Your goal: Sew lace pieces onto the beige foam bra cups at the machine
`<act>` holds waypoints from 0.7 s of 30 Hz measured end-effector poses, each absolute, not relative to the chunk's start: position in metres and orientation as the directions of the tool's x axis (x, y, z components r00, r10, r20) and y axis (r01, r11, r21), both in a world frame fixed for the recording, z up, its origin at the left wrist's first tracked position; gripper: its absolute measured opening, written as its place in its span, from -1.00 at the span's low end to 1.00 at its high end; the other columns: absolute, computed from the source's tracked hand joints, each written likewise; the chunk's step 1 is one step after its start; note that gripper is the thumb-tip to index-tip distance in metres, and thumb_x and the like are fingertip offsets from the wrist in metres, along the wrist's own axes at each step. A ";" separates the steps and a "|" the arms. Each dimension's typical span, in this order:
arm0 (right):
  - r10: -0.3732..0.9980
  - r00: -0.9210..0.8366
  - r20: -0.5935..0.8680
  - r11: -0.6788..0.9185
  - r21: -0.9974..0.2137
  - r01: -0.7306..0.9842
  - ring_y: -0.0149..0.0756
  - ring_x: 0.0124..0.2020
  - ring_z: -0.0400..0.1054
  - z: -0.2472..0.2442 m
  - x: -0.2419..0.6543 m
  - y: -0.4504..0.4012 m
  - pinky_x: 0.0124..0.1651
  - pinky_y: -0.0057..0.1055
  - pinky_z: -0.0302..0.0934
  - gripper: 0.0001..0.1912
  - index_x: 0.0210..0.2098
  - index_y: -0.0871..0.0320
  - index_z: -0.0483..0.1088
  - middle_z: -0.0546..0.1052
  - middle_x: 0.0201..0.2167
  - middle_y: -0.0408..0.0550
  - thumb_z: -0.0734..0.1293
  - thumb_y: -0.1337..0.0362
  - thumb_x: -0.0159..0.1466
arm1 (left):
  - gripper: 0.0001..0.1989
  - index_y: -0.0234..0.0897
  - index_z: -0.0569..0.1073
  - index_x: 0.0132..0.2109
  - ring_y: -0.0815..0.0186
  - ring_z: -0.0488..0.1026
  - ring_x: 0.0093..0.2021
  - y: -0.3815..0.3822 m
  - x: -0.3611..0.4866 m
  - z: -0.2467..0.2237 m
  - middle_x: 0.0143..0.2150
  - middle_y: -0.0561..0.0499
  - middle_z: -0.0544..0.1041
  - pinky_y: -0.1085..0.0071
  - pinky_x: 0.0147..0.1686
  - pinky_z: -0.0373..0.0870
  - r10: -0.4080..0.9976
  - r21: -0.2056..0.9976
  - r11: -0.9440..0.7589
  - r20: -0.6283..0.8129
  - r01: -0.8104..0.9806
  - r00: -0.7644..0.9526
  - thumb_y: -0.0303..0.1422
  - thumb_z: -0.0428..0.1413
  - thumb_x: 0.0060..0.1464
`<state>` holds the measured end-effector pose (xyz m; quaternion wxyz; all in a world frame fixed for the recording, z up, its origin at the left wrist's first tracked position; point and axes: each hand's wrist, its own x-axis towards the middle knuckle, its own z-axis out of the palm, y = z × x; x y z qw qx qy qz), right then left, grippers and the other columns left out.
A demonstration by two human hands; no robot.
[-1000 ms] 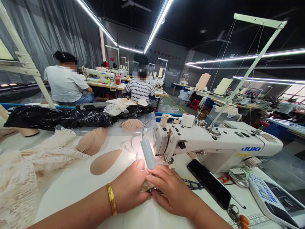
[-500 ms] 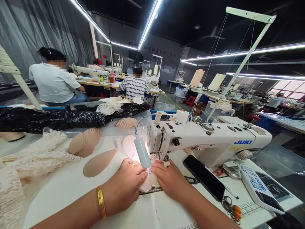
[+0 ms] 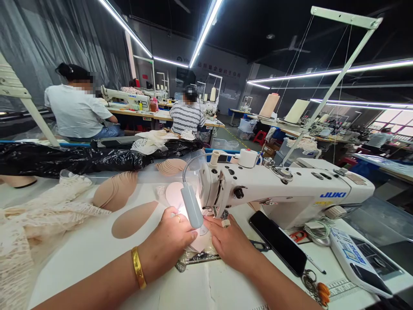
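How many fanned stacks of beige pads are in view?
2: the larger stack beyond the single flat beige pad, left of the lamp; the smaller stack farther back, by the black plastic. More could be hidden under the lace.

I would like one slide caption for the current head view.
Left hand and right hand flank a pale pink workpiece at a JUKI sewing machine, gooseneck lamp lit.

I see the gold-ringed, curled left hand [image 3: 169,239] pointing toward two o'clock, the bare right hand [image 3: 229,243] toward ten, palms down.
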<state>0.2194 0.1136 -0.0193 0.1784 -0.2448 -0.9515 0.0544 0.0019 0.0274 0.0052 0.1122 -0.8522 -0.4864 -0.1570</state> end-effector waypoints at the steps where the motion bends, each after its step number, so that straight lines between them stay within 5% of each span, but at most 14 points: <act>1: 0.482 -0.815 0.322 0.876 -0.191 0.442 -0.04 0.11 0.40 -0.019 0.219 0.114 0.12 -0.08 0.24 -0.50 0.18 0.08 0.38 0.54 0.15 0.01 0.19 0.51 0.30 | -0.71 -0.25 0.38 -0.38 0.24 0.40 -0.39 0.027 0.002 0.004 -0.40 0.05 0.49 0.06 -0.05 0.21 0.797 -0.035 -0.497 0.375 0.867 0.473 -0.72 -0.08 -0.01; 12: 0.398 -0.709 0.583 0.914 -0.181 0.363 -0.09 -0.23 0.40 -0.011 0.226 0.112 -0.20 -0.21 0.36 -0.73 0.00 0.15 0.40 0.58 -0.24 0.04 0.17 0.47 0.40 | -0.77 -0.27 0.34 -0.38 0.24 0.44 -0.38 0.026 0.007 0.002 -0.40 0.07 0.50 0.04 -0.05 0.23 0.807 -0.039 -0.468 0.387 0.883 0.445 -0.70 -0.01 0.01; 21: 0.470 -0.636 0.613 0.879 -0.257 0.402 -0.09 -0.21 0.46 -0.013 0.222 0.114 -0.20 -0.16 0.44 -0.80 -0.08 0.12 0.35 0.56 -0.23 0.03 0.18 0.47 0.40 | -0.75 -0.27 0.38 -0.36 0.28 0.44 -0.39 0.024 0.010 0.002 -0.40 0.08 0.52 0.05 -0.03 0.23 0.792 -0.049 -0.463 0.425 0.885 0.438 -0.71 -0.03 0.05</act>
